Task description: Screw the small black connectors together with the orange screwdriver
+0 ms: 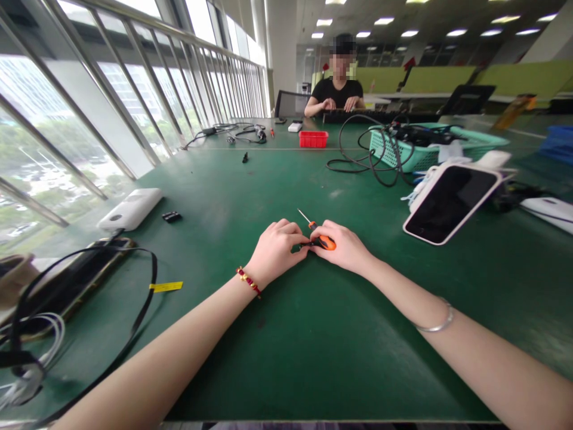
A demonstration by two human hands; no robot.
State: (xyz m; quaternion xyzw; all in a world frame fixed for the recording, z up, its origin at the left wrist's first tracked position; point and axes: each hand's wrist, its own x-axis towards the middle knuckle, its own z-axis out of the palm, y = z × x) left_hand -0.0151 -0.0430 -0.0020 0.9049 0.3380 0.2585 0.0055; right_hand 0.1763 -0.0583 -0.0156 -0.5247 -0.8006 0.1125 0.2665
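at far left, a black cable [156,269] loops over the green tabletop [250,358], a yellow tag [166,286] attached at its side. behind it lies a white oblong device [132,209], with a small black component [172,217] just beside it. near the centre, the left hand [280,248], a red-and-gold bracelet [248,282] at its wrist, pinches a small dark part [306,244] between thumb and fingers. this part is held above the tabletop where the two hands meet. the orange-and-black screwdriver [327,242] lies in the curled grip of the right hand [347,246], its bare shaft pointing away and to the left; the right thumb and forefinger close near the dark part. farther back stands a red rectangular tray [313,143], its contents too small to tell. beyond, a seated person [338,92] rests both hands near the table's far edge. to the right, a turquoise perforated basket [385,149] holds a tangle of black cables, some spilling over its wall onto the table. before the basket leans a white-framed, dark-screened device [452,203]. at far right, a blue container [557,146] is partly cut off; its contents cannot be told.
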